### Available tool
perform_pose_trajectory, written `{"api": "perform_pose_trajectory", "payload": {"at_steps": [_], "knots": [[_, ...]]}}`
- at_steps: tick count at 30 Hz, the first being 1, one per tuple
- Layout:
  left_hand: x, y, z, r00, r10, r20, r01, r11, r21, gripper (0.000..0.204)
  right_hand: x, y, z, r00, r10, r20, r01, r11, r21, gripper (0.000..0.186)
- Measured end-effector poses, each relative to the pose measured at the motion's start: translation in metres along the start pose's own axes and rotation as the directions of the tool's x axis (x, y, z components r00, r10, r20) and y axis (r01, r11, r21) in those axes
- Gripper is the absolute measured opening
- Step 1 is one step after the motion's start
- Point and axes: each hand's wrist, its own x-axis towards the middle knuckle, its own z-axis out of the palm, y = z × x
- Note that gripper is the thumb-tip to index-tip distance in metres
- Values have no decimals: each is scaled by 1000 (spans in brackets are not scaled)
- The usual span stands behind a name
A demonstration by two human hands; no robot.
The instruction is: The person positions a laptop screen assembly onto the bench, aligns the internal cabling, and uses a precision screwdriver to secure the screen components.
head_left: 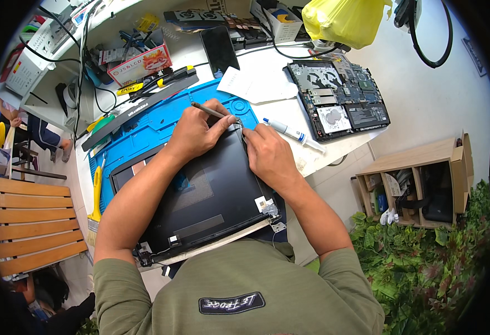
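A black laptop screen lid (214, 178) lies with its inner side up, close to my body, partly over a blue work mat (158, 120). My left hand (200, 129) is closed around a slim dark rod-like tool (207, 110), whose tip meets the lid's far right corner. Its exact kind is hard to make out. At that same corner, my right hand (270, 154) pinches the lid's edge with bent fingers. Anything small between those fingertips is hidden. A metal hinge (269, 209) sits at the lid's near right corner.
Right of the mat lie a white syringe-like tube (286, 130) and an opened laptop base (339, 97). Beyond are white paper (259, 85), a black phone (219, 49) and a long dark strip (139, 111). A yellow-handled brush (96, 192) rests left. A wooden shelf (412, 159) stands right.
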Motion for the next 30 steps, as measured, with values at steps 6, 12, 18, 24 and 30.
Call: {"api": "perform_pose_trajectory", "payload": {"at_steps": [6,12,18,24,30], "knots": [[0,1,1,1000,28,4,-28,999,22,26,1,0,-1,1000,-3,-18,3,1000,10,26],[0,-2,0,1000,15,-12,-16,1000,-10,27,-1,1,0,995,75,-60,-67,990,125,19],[0,-1,0,1000,17,0,-17,999,33,28,-2,1,3,997,-9,-76,11,1000,20,20],[0,3,-1,1000,-10,21,10,999,33,23,-2,-6,-1,997,-70,26,72,992,-107,25],[-1,1,-3,1000,18,-12,-18,1000,-4,27,-3,-8,-4,999,-38,31,40,997,-71,27]]}}
